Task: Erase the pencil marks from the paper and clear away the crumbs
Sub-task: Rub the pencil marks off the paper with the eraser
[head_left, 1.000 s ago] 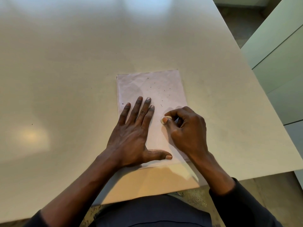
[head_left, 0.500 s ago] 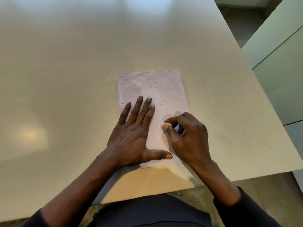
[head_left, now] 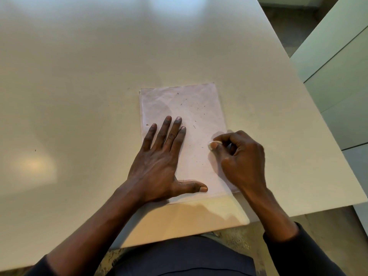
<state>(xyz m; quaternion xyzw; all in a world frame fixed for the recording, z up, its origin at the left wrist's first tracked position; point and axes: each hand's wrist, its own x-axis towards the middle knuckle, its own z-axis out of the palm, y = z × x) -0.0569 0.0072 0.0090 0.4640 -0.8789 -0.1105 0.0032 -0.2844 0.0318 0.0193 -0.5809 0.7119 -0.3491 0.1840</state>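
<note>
A pale, slightly crumpled sheet of paper lies on the white table near its front edge. Several dark eraser crumbs are scattered over its upper right and middle. My left hand lies flat on the paper's lower left, fingers straight, thumb spread toward the right. My right hand is over the paper's right edge and pinches a small whitish eraser between thumb and forefinger, its tip down on the sheet. No pencil marks can be made out.
The table's right edge runs diagonally close to my right hand, with pale cabinets beyond it. The front edge is just below the paper, above my lap. A tiny dark speck sits far left on the table.
My right hand with the eraser has slid from the paper's middle, beside my left fingers, out toward the sheet's right edge. My left hand has stayed put.
</note>
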